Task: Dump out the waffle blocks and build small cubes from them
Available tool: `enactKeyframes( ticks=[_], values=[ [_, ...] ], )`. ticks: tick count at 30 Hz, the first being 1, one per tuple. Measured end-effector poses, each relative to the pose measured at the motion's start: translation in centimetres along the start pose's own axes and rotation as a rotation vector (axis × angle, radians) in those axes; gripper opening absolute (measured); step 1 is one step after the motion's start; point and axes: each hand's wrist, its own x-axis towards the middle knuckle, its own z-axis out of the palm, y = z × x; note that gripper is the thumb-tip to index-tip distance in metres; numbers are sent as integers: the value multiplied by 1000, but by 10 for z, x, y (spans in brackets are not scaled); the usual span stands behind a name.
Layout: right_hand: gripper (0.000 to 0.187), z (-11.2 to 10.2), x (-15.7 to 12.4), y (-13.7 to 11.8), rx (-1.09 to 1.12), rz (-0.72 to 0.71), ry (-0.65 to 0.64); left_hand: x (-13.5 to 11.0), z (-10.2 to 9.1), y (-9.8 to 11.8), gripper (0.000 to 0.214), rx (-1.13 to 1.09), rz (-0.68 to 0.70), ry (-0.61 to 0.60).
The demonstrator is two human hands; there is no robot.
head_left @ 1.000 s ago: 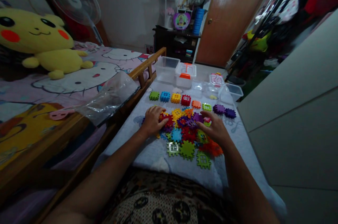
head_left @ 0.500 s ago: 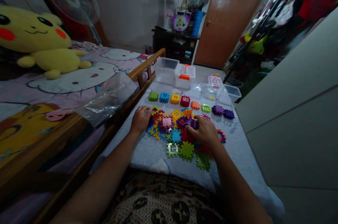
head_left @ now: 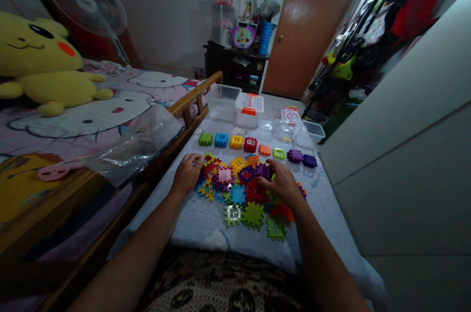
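A pile of colourful toothed plastic blocks (head_left: 239,189) lies on a pale blue mat (head_left: 206,219) in front of me. My left hand (head_left: 187,175) sits at the pile's left edge, fingers curled onto the pieces there; what they hold is hidden. My right hand (head_left: 282,183) lies on the right side of the pile, its fingertips pinched on a purple block (head_left: 264,170). Beyond the pile runs a row of single blocks, from a green one (head_left: 205,139) through a red one (head_left: 250,144) to a purple one (head_left: 309,160).
Clear plastic boxes (head_left: 222,101), a white box with an orange handle (head_left: 249,108) and small tubs (head_left: 313,130) stand behind the row. A crumpled plastic bag (head_left: 138,145) lies on the wooden bed rail (head_left: 184,106) at left. A grey cabinet wall (head_left: 405,145) is at right.
Both hands have shifted left across the pile, spreading some blocks. The right hand came onto the purple block near the middle. The camera has turned slightly.
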Motion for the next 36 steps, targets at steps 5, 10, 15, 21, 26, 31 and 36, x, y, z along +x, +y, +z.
enactKeyframes(
  ticks=[5, 10, 15, 21, 26, 31, 36],
  values=[
    [56, -35, 26, 64, -69, 50, 122, 0, 1, -2, 39, 1, -3, -17],
    [56, -55, 54, 123, -169, 126, 87, 0, 1, -1, 41, 13, 3, -31],
    [61, -55, 68, 148, -236, 118, -62, 0, 1, -2, 41, 18, 1, -34],
    [65, -50, 70, 150, -334, 148, -160, 1, 1, -3, 41, 29, 5, -38],
    [79, -48, 74, 149, -396, 126, -172, 0, 1, -3, 40, 28, 15, -35],
    [84, -45, 81, 146, -430, 104, -248, 0, 0, -2, 40, 34, 16, -46],
    [72, -41, 87, 144, -471, 104, -290, 0, -1, 0, 40, 35, 18, -56]
  ],
)
